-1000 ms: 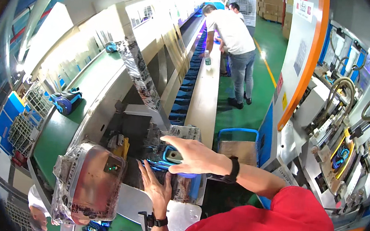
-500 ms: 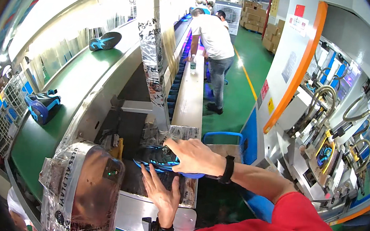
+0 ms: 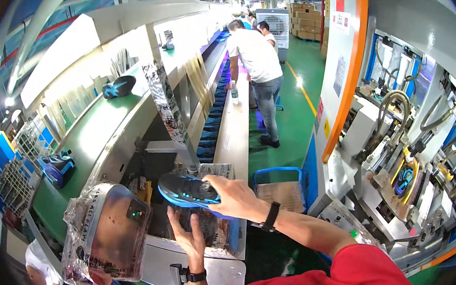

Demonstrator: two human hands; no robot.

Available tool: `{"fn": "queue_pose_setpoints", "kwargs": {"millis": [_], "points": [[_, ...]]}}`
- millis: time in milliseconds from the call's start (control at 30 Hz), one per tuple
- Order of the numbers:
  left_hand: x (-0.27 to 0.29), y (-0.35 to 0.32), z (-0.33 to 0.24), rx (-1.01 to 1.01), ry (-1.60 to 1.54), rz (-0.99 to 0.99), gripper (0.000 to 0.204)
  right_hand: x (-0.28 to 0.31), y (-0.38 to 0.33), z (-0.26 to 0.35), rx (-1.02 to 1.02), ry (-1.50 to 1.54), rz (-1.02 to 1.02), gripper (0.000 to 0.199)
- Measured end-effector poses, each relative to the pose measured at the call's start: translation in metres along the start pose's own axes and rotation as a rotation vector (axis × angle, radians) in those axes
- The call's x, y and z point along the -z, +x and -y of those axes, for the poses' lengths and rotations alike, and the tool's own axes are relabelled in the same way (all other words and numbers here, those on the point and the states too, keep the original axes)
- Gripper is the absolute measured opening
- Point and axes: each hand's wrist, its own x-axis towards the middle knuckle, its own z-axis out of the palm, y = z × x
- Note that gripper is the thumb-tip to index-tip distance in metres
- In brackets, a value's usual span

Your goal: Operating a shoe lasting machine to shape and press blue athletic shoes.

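My right hand [image 3: 236, 198] grips a black shoe with a bright blue sole [image 3: 185, 189] by its heel end, holding it level above a newspaper-covered tray [image 3: 219, 235]. Just below the shoe is my left hand [image 3: 188, 237], palm up with fingers spread, not touching it. Both wrists wear a dark band. My right sleeve is red.
A plastic-wrapped machine housing [image 3: 106, 235] stands at my left. Beyond it, a green conveyor [image 3: 91, 135] carries a blue-black shoe [image 3: 118, 85] and another [image 3: 58, 167]. A person in a white shirt [image 3: 258, 57] works along the line. A blue crate [image 3: 278, 188] and a press machine [image 3: 400, 175] sit right.
My right hand closed on the shoe and lifted it up and leftward off the tray. My left hand stayed open beneath. My view swung slightly left.
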Motion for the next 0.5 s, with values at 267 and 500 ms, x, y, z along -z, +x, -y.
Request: {"fn": "queue_pose_setpoints", "kwargs": {"millis": [267, 500], "points": [[-0.080, -0.065, -0.071, 0.485, -1.058, 0.482, 0.067, 0.088, -0.132, 0.000, -0.407, 0.558, -0.430, 0.065], [-0.194, -0.152, -0.178, 0.629, -0.952, 1.003, 0.060, 0.224, -0.273, -0.037, -0.644, 0.447, -0.586, 0.072]]}}
